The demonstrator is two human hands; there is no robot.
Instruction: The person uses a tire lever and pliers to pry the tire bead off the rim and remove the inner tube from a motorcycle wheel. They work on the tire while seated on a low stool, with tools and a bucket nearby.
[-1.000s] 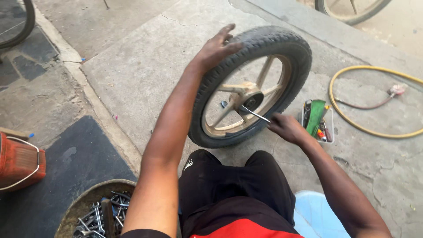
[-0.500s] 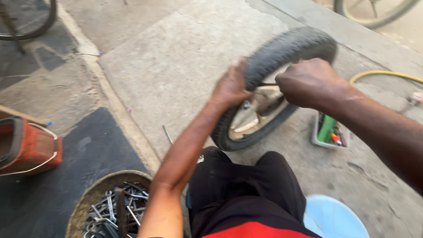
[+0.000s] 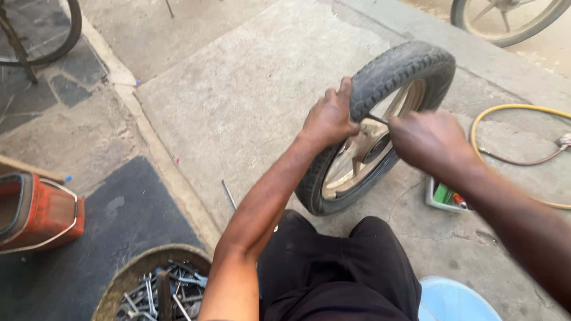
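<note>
Both hands shifting lower-left | my left hand point(image 3: 328, 119) gripping tyre point(image 3: 397, 68) | right hand point(image 3: 429, 141) pinching thin tool point(image 3: 376, 119) at rim, still levering; tyre remaining seated.

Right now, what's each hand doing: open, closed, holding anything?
Left hand: closed on the tyre.
Right hand: closed on a thin metal tool.
</note>
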